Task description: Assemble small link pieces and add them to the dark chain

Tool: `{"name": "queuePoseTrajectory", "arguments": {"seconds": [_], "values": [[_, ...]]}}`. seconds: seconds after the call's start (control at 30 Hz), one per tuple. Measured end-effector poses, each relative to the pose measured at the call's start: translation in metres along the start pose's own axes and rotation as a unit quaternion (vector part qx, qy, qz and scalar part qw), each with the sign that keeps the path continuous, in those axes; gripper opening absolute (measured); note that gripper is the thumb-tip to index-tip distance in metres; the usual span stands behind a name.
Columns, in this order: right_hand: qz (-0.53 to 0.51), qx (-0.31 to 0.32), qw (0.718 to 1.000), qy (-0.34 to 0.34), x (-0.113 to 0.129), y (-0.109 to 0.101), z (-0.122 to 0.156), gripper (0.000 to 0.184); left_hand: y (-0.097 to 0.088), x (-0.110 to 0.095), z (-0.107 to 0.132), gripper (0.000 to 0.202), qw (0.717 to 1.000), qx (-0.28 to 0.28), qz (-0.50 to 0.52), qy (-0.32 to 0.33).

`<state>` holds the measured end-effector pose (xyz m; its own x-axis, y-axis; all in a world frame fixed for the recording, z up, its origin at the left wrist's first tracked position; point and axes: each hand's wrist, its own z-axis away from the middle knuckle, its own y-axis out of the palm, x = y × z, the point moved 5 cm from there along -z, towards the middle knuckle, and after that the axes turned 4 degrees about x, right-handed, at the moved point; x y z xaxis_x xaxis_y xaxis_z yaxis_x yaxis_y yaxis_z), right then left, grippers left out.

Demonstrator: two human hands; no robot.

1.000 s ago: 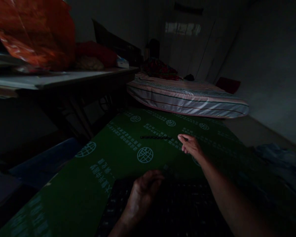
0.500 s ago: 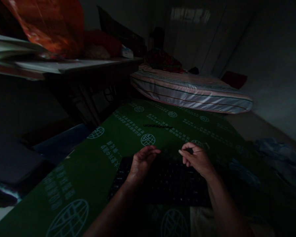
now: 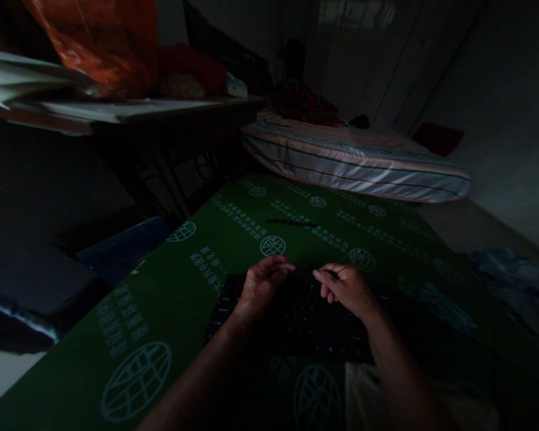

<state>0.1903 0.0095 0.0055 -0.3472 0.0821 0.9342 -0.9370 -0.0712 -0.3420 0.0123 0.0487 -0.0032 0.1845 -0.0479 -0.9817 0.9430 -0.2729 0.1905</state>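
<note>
Light is dim — shadow nearly swallows the keyboard (image 3: 303,324).

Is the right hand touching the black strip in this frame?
Apart. The head view shows it: the strip lies beyond the right hand, with green board visible between them.

A black keyboard (image 3: 305,323) lies flat, keys up, on the green printed counter (image 3: 175,323), its long side running crosswise, faint pale marks on the keys. Beyond it, clearly apart, a thin dark strip (image 3: 291,222) with a bumpy outline lies crosswise too.
</note>
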Motion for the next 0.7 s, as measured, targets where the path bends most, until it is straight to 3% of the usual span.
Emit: {"name": "queuePoseTrajectory", "arguments": {"seconds": [0.47, 0.7], "values": [[0.099, 0.001, 0.995, -0.005, 0.011, 0.007, 0.003, 0.029, 0.005, 0.001, 0.001, 0.021, 1.0, 0.02, 0.001, 0.002], [0.238, -0.009, 0.967, -0.089, 0.026, 0.019, 0.002, 0.029, 0.007, 0.004, 0.001, 0.02, 1.0, 0.021, 0.006, 0.005]]}}
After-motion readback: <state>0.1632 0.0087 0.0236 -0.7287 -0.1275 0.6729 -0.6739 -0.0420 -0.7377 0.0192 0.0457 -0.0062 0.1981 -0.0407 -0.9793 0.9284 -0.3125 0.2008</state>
